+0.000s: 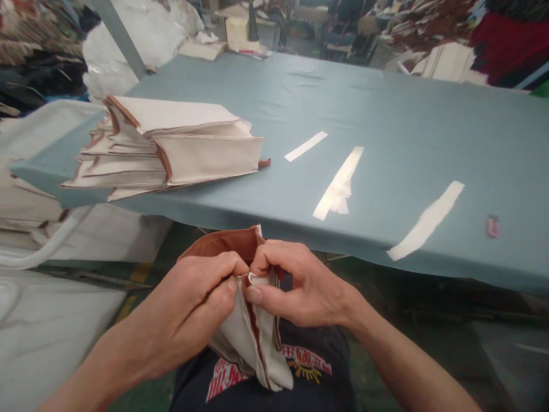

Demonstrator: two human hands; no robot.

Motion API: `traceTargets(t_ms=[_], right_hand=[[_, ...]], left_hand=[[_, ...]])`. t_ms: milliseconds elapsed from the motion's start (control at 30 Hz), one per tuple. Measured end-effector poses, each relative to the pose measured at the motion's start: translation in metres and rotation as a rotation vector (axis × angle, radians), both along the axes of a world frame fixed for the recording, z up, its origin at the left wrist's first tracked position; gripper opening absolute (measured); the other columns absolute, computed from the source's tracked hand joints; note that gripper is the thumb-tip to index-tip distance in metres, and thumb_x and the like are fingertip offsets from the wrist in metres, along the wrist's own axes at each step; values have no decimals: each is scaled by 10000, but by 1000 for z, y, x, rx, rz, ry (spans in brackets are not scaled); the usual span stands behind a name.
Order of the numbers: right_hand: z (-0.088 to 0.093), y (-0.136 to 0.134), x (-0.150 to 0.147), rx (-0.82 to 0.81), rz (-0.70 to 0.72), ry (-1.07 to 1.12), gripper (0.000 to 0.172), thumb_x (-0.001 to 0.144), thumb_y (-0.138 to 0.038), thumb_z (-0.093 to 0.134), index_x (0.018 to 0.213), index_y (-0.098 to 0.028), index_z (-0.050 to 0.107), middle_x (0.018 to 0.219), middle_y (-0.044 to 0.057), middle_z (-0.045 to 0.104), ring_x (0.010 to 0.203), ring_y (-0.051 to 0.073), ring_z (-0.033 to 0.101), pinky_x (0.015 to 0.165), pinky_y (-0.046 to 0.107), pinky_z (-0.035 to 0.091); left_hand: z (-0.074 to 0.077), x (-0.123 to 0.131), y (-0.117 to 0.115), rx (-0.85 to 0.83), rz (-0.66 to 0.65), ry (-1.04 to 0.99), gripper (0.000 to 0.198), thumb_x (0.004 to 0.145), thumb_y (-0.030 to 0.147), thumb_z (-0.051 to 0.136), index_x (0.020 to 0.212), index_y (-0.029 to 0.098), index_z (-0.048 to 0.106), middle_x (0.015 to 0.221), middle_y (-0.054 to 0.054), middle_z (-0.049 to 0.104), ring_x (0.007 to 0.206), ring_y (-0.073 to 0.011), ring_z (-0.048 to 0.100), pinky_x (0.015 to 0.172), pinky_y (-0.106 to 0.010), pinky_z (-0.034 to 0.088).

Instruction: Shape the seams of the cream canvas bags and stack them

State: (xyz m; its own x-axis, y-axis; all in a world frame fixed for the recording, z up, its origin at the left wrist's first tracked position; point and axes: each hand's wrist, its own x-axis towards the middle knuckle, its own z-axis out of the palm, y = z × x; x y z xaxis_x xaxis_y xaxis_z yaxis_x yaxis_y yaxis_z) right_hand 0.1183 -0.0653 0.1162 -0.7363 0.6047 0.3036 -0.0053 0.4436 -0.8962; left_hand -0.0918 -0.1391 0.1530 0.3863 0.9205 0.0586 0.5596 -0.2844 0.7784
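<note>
Over my lap I hold a cream fabric bag with brown trim, its brown-lined top edge curving up behind my fingers. My left hand pinches the bag's top edge from the left. Close beside it, my right hand grips the same edge near a seam, thumb and forefinger pressed together. The two hands nearly touch. The lower part of the bag hangs down against a dark printed garment. What lies right between the fingertips is partly hidden.
A blue-covered table stands in front of me. On it lie a stack of cream bags, several white strips and a small reddish object. At the left are a white bin and a metal post.
</note>
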Motion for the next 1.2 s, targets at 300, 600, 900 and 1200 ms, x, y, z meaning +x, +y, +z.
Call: traceTargets(t_ms=[300, 600, 900, 1200], right_hand=[[0, 0, -11, -41, -74, -3, 118, 860, -239, 625, 774, -221, 546, 721, -54, 581, 651, 120, 482, 674, 274, 380], [2, -7, -24, -104, -41, 132, 260, 882, -302, 647, 721, -231, 456, 667, -74, 455, 593, 98, 401, 584, 254, 325], [8, 4, -10, -196, 210, 112, 316, 1029, -435, 746, 882, -206, 584, 790, -57, 599, 640, 83, 469, 593, 214, 389], [19, 0, -1, 343, 14, -21, 108, 1035, -149, 616, 937, -190, 634, 822, -3, 731, 680, 106, 602, 654, 228, 446]], left_hand=[[1, -2, -4, 88, 89, 46, 345, 1031, 137, 394, 782, 212, 622, 632, 84, 563, 530, -86, 532, 548, -236, 381], [2, -8, 3, 17, 84, -247, 331, 931, 94, 450, 794, 234, 716, 712, 99, 711, 642, -64, 661, 649, -143, 456], [-1, -18, -14, -242, 92, -267, 211, 963, 298, 698, 774, 206, 716, 682, 67, 636, 575, -79, 530, 518, -126, 417], [5, -21, -9, -184, 52, -130, 256, 1062, 307, 617, 883, 251, 791, 768, 81, 776, 683, -90, 692, 646, -138, 492]])
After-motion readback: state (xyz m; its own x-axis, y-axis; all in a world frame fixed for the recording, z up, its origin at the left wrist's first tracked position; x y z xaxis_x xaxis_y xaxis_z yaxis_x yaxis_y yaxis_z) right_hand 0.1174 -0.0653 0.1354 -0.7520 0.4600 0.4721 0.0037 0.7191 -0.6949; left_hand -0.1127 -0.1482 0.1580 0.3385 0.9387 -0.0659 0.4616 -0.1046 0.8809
